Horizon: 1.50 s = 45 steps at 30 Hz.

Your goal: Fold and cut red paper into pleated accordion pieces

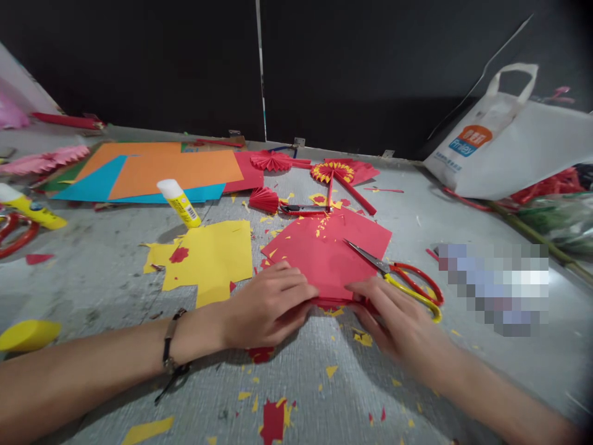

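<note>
Both my hands pinch the near edge of a red sheet of paper (319,266), which looks folded along that edge. My left hand (271,303) grips it at the left, fingers bent over the top. At the right, my right hand (393,312) holds the edge between thumb and fingers. Scissors (412,281) with red and yellow handles lie beside my right hand, their blades over the red sheet. A cutter knife (306,209) rests just beyond the paper. Left of the sheet lies cut yellow paper (222,247) with a small red paper flower (179,254) on it.
A glue stick (180,203) stands tilted behind the yellow paper. Orange sheets (185,173) and blue sheets (92,180) are stacked at the back left. Pleated red paper fans (271,161) lie at the back. A white bag (500,145) stands at right. Paper scraps (273,420) litter the table.
</note>
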{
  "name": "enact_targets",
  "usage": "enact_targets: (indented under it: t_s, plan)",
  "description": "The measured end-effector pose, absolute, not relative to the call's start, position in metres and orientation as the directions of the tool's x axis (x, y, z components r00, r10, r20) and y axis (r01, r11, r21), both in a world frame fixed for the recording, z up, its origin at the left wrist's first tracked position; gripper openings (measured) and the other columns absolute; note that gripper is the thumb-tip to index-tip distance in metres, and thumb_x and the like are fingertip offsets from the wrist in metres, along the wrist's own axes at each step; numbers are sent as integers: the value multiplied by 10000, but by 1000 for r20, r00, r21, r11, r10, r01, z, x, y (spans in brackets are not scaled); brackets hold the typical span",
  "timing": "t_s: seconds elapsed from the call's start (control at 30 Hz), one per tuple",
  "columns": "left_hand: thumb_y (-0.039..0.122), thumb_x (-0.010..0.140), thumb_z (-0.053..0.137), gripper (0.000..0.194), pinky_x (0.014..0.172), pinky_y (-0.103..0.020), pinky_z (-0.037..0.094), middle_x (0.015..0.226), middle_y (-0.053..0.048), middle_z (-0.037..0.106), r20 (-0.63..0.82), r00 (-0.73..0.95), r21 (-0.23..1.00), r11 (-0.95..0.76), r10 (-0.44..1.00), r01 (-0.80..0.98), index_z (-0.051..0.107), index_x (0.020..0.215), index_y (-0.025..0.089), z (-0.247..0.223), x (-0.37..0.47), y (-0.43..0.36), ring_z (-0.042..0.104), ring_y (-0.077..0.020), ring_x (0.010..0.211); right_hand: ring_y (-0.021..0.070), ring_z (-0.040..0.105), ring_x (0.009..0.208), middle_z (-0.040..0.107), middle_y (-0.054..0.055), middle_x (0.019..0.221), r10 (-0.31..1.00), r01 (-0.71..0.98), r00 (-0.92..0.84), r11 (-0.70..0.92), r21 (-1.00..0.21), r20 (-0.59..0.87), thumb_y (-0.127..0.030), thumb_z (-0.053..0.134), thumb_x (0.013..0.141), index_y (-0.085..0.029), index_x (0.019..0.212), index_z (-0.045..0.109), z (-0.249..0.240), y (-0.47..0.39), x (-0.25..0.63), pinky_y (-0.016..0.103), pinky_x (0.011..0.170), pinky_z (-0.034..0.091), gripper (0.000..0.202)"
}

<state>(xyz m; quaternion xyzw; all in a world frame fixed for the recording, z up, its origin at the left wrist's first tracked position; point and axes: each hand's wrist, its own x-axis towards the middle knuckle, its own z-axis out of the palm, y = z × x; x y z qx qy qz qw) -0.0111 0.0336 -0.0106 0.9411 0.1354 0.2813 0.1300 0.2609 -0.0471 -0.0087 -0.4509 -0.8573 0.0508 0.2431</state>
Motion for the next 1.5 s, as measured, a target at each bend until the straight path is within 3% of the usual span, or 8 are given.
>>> enact_targets:
  t_s: [0.13,0.3,0.47,0.73,0.97,1.1,1.27,1.5]
  plan:
    - [145,1008,529,179,849,-329,489,923,-61,679,464,814,375,-910,349,177,656,1135,152,-11,-14,36,604,-195,837,175,648,885,659,30,1037,833,681,-449,554,-480,324,-105,496,1059,-251,1187,543,-8,-45,259,298,749,511,199]
    - [147,1020,514,206,868,-347,487,953,-78,676,430,826,369,-906,363,206,687,1131,147,-12,-13,37,613,-204,861,163,649,901,655,26,1064,845,636,-440,533,-558,305,-110,508,1061,-263,1150,583,-15,-39,262,294,766,513,192]
    - [135,1017,515,208,837,-352,485,971,-93,662,414,826,372,-899,383,231,707,1097,134,-13,-10,37,607,-210,869,200,658,975,666,68,1133,803,649,-495,596,-472,332,-82,488,1060,-235,1192,617,-17,-38,265,356,841,540,240]
    - [134,1028,519,199,838,-338,482,1037,-104,654,430,797,399,-881,424,253,704,1098,142,-10,-9,37,619,-211,930,262,641,1088,699,108,1208,777,685,-532,629,-369,337,-165,596,1046,-197,1261,639,-15,-35,263,442,935,561,221]
    - [228,1021,595,143,866,-361,476,1052,-97,659,404,807,398,-877,431,269,694,1076,141,-9,-9,35,617,-223,946,266,666,1066,716,114,1200,791,716,-503,607,-344,350,-66,538,1029,-180,1275,642,-20,-35,266,446,903,582,291]
    - [233,1026,584,140,870,-376,461,1017,-81,659,405,757,411,-842,513,351,700,1029,154,-12,-8,36,607,-222,935,258,694,980,745,113,1117,781,725,-479,609,-321,400,-61,531,1029,-163,1244,634,-17,-36,265,427,832,591,259]
    - [292,985,657,148,892,-376,468,1010,-63,639,386,673,533,-749,630,395,680,905,170,-11,-7,40,600,-216,941,263,709,975,754,112,1100,779,744,-454,599,-296,434,-86,533,1036,-174,1231,622,-13,-35,265,439,835,597,232]
    - [300,1014,642,132,940,-344,488,1097,-62,658,311,717,677,-675,624,293,655,948,186,-8,-8,45,625,-208,1025,265,722,985,759,101,1121,806,738,-426,572,-358,411,-182,591,1029,-220,1254,612,-12,-38,261,437,844,595,228]
